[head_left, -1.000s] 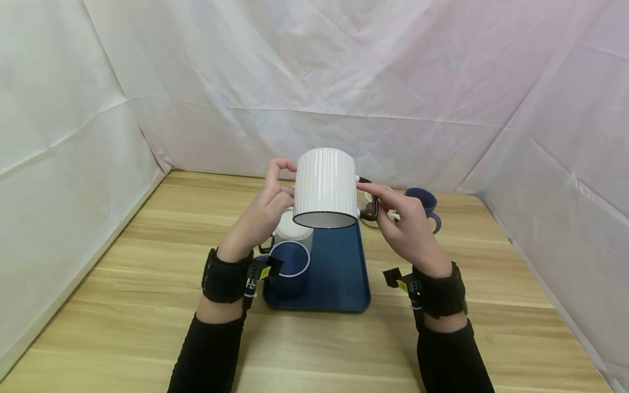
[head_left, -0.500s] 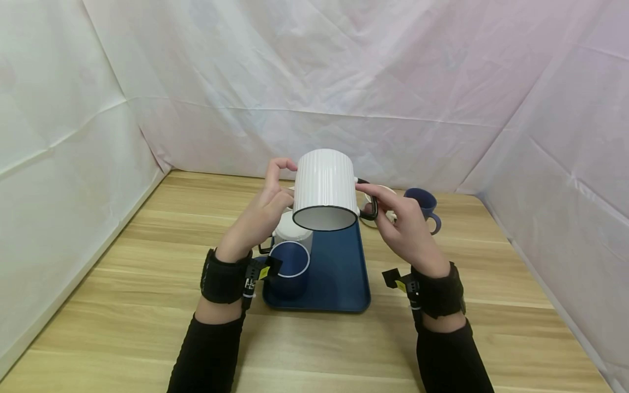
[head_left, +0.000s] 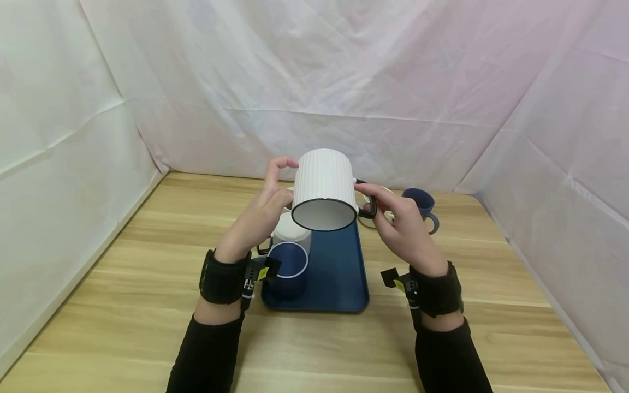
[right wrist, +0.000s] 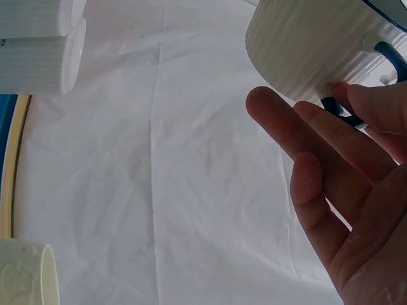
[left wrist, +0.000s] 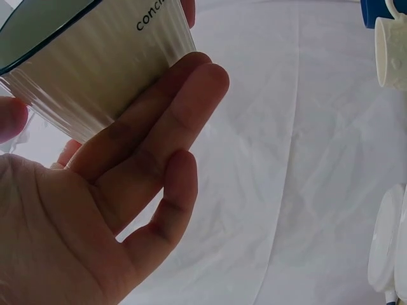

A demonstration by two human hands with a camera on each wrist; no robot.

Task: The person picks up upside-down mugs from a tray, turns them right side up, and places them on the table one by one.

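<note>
My left hand (head_left: 262, 210) presses its fingers flat against the ribbed wall of the white mug (head_left: 324, 183), thumb near the dark rim, fingers fairly straight rather than wrapped. My right hand (head_left: 400, 226) meets the mug from 3 o'clock: the fingertips pinch its black handle (head_left: 369, 203), the other fingers lying loosely extended below. Between the two hands the mug hangs in the air above the far end of the blue tray (head_left: 339, 273), tipped so that its open mouth faces back toward me and slightly down.

Below my left hand, at about 7 o'clock of the raised mug, a dark blue mug (head_left: 289, 268) with a white rim stands on the tray, and just behind it a second white ribbed mug (head_left: 291, 232) stands touching or nearly touching it. Beyond my right hand, at 2 o'clock, a blue cup (head_left: 421, 206) with a handle stands on the wooden counter (head_left: 123, 273), beside a pale cup (head_left: 375, 210) mostly hidden by my fingers. White sheeting (head_left: 442, 82) hangs around the counter on three sides.
</note>
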